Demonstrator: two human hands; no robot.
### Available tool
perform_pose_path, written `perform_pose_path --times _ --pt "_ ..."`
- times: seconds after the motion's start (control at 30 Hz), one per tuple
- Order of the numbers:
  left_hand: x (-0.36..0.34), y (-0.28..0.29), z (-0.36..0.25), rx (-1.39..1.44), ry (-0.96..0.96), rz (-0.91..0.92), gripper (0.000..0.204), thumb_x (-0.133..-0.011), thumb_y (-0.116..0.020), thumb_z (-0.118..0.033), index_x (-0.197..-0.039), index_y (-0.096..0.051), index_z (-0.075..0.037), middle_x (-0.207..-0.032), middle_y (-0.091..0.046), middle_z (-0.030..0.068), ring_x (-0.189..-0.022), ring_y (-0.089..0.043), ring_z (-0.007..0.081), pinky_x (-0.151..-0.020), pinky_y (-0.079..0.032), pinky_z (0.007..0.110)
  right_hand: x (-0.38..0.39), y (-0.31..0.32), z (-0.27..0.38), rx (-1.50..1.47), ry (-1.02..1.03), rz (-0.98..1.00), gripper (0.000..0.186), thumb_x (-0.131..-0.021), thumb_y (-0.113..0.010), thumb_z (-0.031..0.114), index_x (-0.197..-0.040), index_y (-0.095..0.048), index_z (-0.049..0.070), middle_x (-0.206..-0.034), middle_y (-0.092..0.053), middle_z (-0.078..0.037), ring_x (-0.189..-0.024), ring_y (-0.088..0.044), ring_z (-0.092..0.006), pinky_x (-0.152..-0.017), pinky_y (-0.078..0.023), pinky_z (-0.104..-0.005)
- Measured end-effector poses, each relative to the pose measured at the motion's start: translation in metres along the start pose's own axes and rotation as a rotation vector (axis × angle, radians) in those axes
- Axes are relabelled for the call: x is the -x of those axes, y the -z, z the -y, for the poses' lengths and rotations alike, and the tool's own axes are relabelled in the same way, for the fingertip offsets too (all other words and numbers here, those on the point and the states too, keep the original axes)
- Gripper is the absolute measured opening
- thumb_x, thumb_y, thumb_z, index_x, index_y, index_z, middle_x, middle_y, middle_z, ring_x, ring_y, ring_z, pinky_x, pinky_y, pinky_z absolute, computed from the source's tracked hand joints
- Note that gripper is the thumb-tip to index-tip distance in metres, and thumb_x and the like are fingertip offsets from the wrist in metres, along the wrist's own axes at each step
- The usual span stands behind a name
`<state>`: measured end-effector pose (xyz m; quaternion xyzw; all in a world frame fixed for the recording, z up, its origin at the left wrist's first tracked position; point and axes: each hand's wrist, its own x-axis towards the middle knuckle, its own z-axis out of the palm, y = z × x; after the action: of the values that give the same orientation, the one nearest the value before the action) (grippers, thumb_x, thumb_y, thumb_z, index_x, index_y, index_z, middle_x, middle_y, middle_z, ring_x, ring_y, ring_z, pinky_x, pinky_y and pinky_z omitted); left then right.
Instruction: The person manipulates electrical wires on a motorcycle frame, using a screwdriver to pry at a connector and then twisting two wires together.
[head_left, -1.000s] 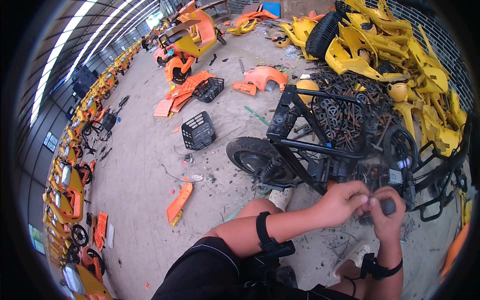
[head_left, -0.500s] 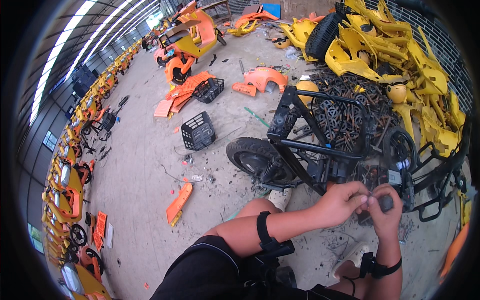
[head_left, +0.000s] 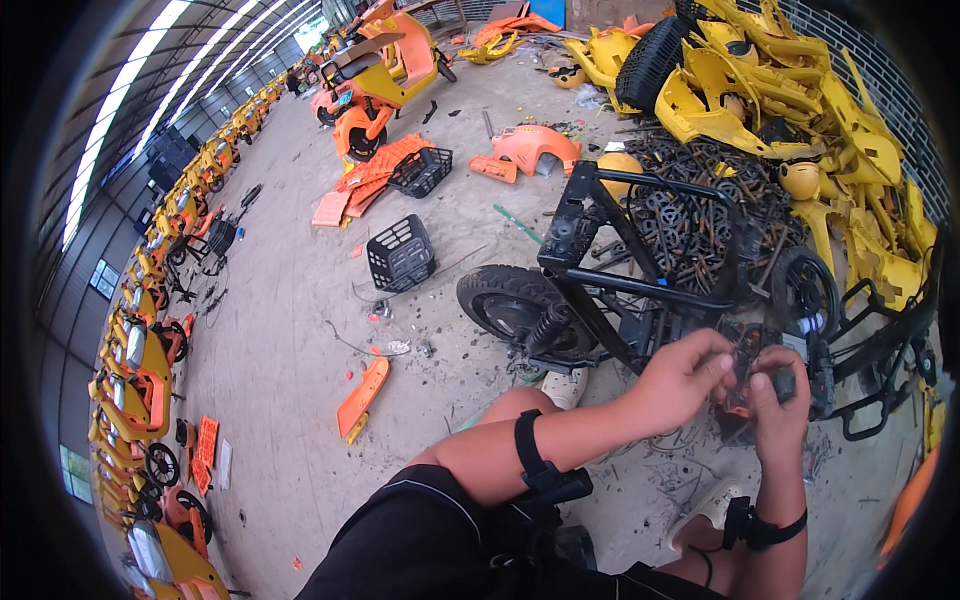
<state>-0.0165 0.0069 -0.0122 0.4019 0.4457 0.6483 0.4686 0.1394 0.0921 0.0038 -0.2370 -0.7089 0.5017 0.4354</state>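
Observation:
A stripped black scooter frame [head_left: 650,290] lies in front of me, with its rear wheel [head_left: 525,312] at the left end. Over its electrical part with exposed wires [head_left: 750,345], my left hand [head_left: 688,380] is closed, thumb against bent fingers. Close beside it on the right, my right hand [head_left: 782,400] has its fingers curled toward the thumb. A small gap separates the two hands. Whatever is pinched in them is too small or blurred to name. A dark roundish patch shows within the right hand's curl; whether it is held cannot be told.
Beyond the frame lies a heap of rusty metal parts [head_left: 690,210], backed by piled yellow body panels [head_left: 840,130]. A black crate [head_left: 400,255] and an orange panel piece [head_left: 362,400] rest on the floor to the left. Parked scooters [head_left: 140,375] line the left wall.
My hands were together, fingertips meeting. Now they are apart, the left shifted slightly left and the right slightly right. The wired part shows between them.

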Motion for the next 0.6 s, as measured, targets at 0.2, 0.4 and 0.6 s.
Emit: perform_pose_path --times 0.2,0.4,0.6 --pt "-0.005 0.024 -0.003 -0.157 -0.262 -0.107 0.014 -0.106 -0.048 -0.010 -0.115 -0.051 0.001 -0.093 -0.064 0.0070 -0.082 -0.062 0.0117 -0.075 -0.052 0.027 -0.004 -0.002 0.003 -0.116 -0.205 0.073 0.009 -0.096 -0.061 0.008 -0.093 -0.054 0.004 -0.084 -0.056 -0.002 -0.069 -0.049 -0.0052 -0.055 -0.040 -0.0207" --pt "-0.007 0.025 0.011 -0.188 -0.201 -0.133 0.017 -0.105 -0.050 -0.011 -0.117 -0.052 0.001 -0.095 -0.064 0.0070 -0.084 -0.062 0.0110 -0.076 -0.053 0.027 -0.007 -0.025 0.000 0.152 -0.055 0.016 0.013 -0.086 -0.067 -0.001 -0.087 -0.055 0.002 -0.083 -0.058 -0.002 -0.080 -0.052 -0.0099 -0.076 -0.045 -0.0262" --pt "-0.001 0.018 0.010 -0.345 -0.203 -0.122 0.019 -0.104 -0.052 -0.011 -0.120 -0.056 -0.001 -0.094 -0.065 0.0050 -0.086 -0.063 0.0103 -0.077 -0.054 0.028 -0.006 -0.025 0.006 0.064 -0.167 0.011 0.006 -0.090 -0.065 0.000 -0.096 -0.066 -0.002 -0.087 -0.068 -0.005 -0.084 -0.063 -0.0096 -0.077 -0.049 -0.0256"
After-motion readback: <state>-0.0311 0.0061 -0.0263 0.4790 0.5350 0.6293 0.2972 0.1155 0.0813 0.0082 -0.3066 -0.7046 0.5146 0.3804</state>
